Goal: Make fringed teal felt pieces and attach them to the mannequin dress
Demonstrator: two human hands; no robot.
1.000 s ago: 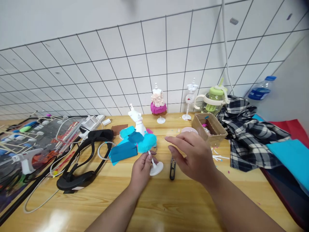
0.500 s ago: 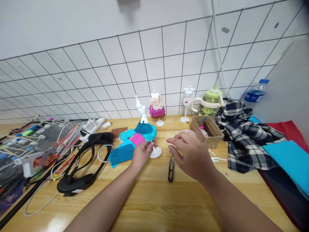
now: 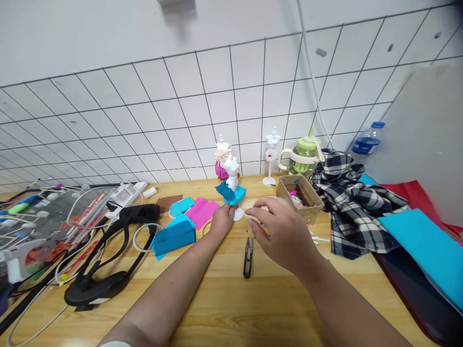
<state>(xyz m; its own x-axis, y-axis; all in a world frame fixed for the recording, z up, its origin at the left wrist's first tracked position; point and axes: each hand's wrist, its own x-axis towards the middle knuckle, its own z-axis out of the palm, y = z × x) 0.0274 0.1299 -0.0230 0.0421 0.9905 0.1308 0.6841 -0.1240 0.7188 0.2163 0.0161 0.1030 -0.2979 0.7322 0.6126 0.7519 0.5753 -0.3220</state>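
A small white dress-form mannequin (image 3: 232, 169) wearing a ruffled blue paper skirt (image 3: 234, 194) stands upright in the middle of the table. My left hand (image 3: 222, 220) is closed on it below the skirt, by its stand; the round white base shows beside my fingertips. To the right, my right hand (image 3: 280, 231) hovers with thumb and fingers curved but apart, and nothing shows between them. Black thread snips (image 3: 248, 260) lie on the table just left of and below that hand.
Blue paper (image 3: 175, 241) and pink paper (image 3: 201, 212) lie left. Behind are a peach-and-magenta dressed mannequin (image 3: 221, 159) and a white one (image 3: 269, 156). A cardboard box (image 3: 311, 205), jug (image 3: 300, 161) and plaid cloth (image 3: 352, 212) sit right; a black headset strap (image 3: 104, 289) left.
The blue-skirted mannequin has gone from leaning left to upright in my left hand, now in front of the peach-and-magenta one. My right hand keeps its curved pose. The view has shifted slightly right.
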